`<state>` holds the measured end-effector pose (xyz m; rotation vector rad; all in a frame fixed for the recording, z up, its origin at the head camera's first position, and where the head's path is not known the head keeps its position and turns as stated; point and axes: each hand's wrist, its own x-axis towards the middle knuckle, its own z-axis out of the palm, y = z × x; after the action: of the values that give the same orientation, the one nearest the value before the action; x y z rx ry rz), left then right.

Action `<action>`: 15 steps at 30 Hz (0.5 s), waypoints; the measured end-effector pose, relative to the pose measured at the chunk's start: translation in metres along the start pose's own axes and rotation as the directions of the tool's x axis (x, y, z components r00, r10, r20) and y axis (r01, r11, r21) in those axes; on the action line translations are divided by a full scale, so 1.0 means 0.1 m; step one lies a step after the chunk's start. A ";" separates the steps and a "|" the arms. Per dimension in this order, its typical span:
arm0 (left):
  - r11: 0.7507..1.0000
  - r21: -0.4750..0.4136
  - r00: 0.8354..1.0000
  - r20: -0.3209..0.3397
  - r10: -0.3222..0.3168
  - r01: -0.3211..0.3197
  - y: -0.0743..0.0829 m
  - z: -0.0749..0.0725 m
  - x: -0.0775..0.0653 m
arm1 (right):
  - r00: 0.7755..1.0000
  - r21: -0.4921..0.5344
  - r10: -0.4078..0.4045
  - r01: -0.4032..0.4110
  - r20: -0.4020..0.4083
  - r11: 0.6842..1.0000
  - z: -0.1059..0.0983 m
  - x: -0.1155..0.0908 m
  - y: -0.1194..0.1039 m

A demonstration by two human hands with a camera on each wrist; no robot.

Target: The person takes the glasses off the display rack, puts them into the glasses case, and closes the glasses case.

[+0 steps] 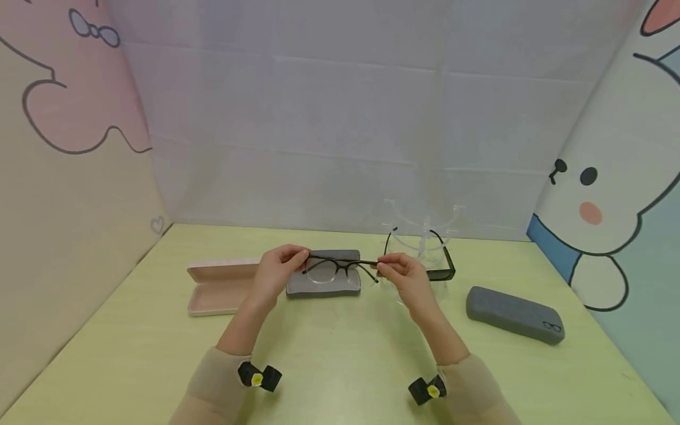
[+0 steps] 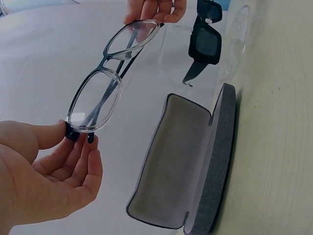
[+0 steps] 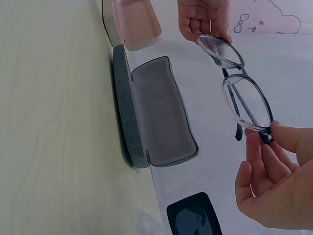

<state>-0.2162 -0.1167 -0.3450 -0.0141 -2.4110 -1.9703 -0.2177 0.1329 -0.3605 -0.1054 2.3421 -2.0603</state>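
Clear-rimmed eyeglasses with a dark top bar (image 1: 342,267) are held up between both hands, their temples folded across behind the lenses. My left hand (image 1: 276,268) pinches one end of the frame between thumb and fingers, seen close in the left wrist view. At the opposite end my right hand (image 1: 410,280) pinches the other corner in the same way. Behind and below the eyeglasses, an open grey glasses case (image 1: 321,288) stands with its lid raised; its lining (image 3: 164,112) shows nothing inside.
Left of the grey case lies an open pink case (image 1: 215,299), partly hidden by the left arm. Black sunglasses (image 1: 443,275) rest on a clear display stand (image 1: 423,245) behind the right hand. A closed grey case (image 1: 512,313) lies at the right.
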 end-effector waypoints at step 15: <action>0.999 -0.020 0.997 -0.063 -0.050 0.049 -0.19 -0.09 0.01 | 1.000 0.101 0.016 -0.013 -0.026 0.995 0.22 0.17 0.08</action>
<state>-0.2175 -0.1298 -0.3620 0.1073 -2.3766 -1.9819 -0.2337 0.1110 -0.3711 -0.0593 2.2405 -2.1819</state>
